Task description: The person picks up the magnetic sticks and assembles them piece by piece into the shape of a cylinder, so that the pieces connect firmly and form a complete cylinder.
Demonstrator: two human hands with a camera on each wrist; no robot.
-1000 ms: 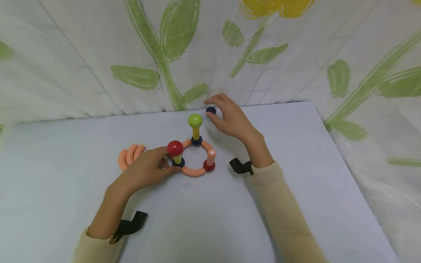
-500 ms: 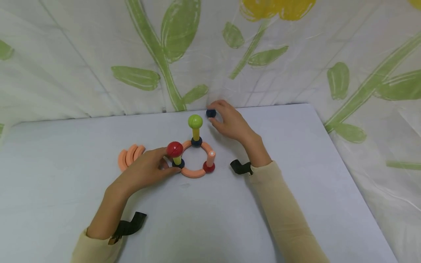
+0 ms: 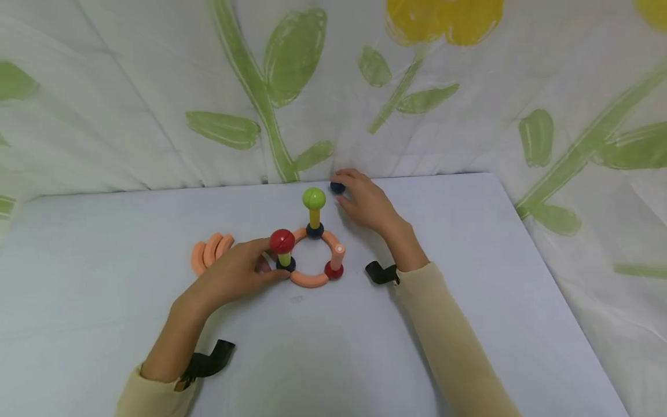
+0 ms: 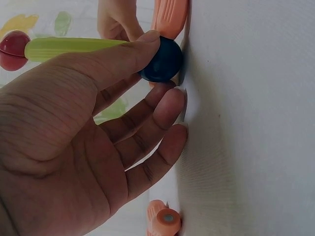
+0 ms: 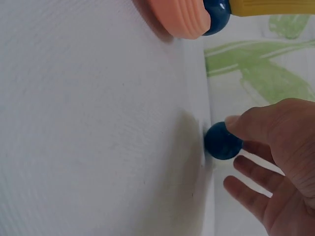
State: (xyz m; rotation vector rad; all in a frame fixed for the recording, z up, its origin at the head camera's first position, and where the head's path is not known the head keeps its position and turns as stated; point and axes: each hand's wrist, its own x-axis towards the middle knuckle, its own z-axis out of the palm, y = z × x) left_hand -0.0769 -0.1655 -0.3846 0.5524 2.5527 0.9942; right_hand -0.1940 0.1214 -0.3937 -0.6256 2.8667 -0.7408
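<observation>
In the head view, an orange ring [image 3: 309,280] of curved magnetic rods and balls lies on the table. A yellow-green rod [image 4: 74,48] topped by a red ball [image 3: 282,241] stands on a dark blue ball [image 4: 165,60] at its left. My left hand [image 3: 237,272] pinches that blue ball between thumb and fingers. Behind stands a yellow rod [image 3: 314,218] under a green ball [image 3: 314,198]. An upright orange rod [image 3: 338,258] rises from a red base ball [image 3: 334,270]. My right hand [image 3: 370,200] pinches a loose dark blue ball [image 5: 223,141] at the table's surface, near the back edge.
Several curved orange rods [image 3: 210,250] lie left of the ring, partly behind my left hand. A white curtain [image 3: 156,104] painted with green leaves hangs right behind the table [image 3: 323,353]. Black camera mounts [image 3: 211,360] sit at both wrists.
My right hand has lowered and closed its fingers around the loose blue ball, which has come slightly nearer to the ring. The left hand keeps its place. The head view has tilted slightly.
</observation>
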